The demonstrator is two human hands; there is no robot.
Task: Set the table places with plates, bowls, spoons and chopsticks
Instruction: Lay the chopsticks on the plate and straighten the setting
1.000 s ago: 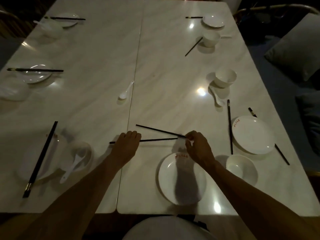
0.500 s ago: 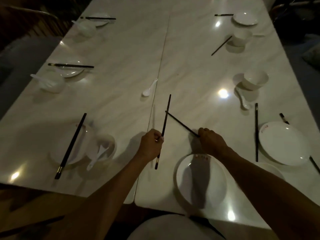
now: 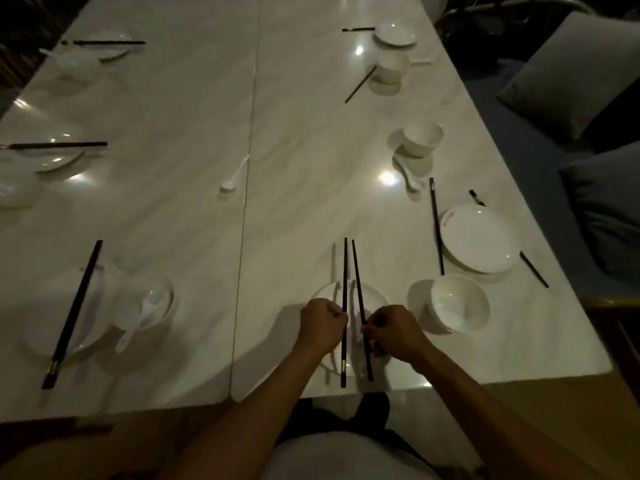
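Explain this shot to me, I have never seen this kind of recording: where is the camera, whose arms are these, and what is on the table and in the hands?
There is no machine here. A person wears one wide-angle camera on the head, looking forward and down, so the two bare arms coming in from the bottom are their own.

The left hand grips one dark chopstick, and the right hand pinches a second chopstick. The two run almost side by side over a white plate at the near edge of a pale marble-look table.

Beside that plate stands an empty white bowl. Other places around the table have plates, bowls, spoons and chopsticks, some lying askew. A lone white spoon lies near the middle seam.
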